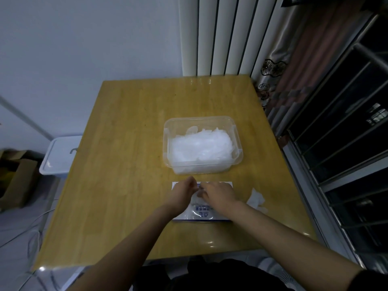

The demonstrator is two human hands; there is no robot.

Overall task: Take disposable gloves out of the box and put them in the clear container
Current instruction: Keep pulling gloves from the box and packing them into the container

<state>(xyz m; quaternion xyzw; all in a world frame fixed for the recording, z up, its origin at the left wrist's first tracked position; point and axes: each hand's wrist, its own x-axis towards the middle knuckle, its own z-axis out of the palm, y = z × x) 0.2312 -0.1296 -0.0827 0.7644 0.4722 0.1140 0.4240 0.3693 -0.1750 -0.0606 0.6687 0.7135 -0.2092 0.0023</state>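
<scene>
A white glove box (200, 215) with blue print lies flat on the wooden table (126, 164), near the front edge. Both hands rest over its top opening. My left hand (183, 191) and my right hand (218, 193) meet at the middle, fingers curled around thin clear gloves (197, 197) that stick out of the box. Beyond the box stands the clear container (202, 120), holding a heap of crumpled translucent gloves (201, 145). One loose glove (256, 199) lies on the table right of the box.
A white lidded bin (60, 154) stands left of the table, with cardboard boxes (16, 179) farther left. A radiator (226, 34) and a curtain (294, 70) are behind. Dark barred windows (346, 133) run along the right.
</scene>
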